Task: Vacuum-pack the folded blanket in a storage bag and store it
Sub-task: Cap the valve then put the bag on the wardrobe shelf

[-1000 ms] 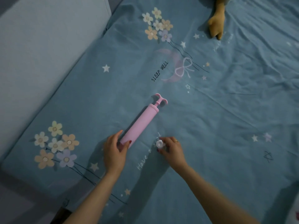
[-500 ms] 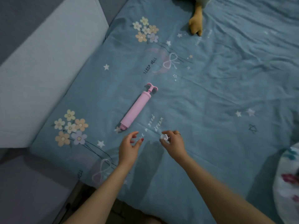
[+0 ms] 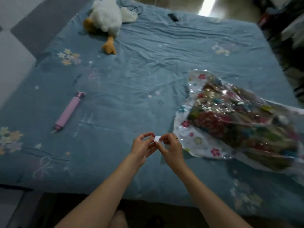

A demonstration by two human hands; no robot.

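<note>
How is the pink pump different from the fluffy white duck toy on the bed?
The pink pump is a thin, smooth, straight tube; the duck toy is fat and fluffy. The pump is pink all over; the duck is white with orange feet. The pump lies nearer the person, on the left; the duck lies at the far end. Both rest on the blue bed sheet, untouched.

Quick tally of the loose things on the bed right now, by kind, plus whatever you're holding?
Pink pump: 1
Storage bag with the blanket inside: 1
Stuffed duck: 1
Small dark item at the far edge, too blurred to name: 1
Small white cap held between left hand and right hand: 1
Total: 5
</note>
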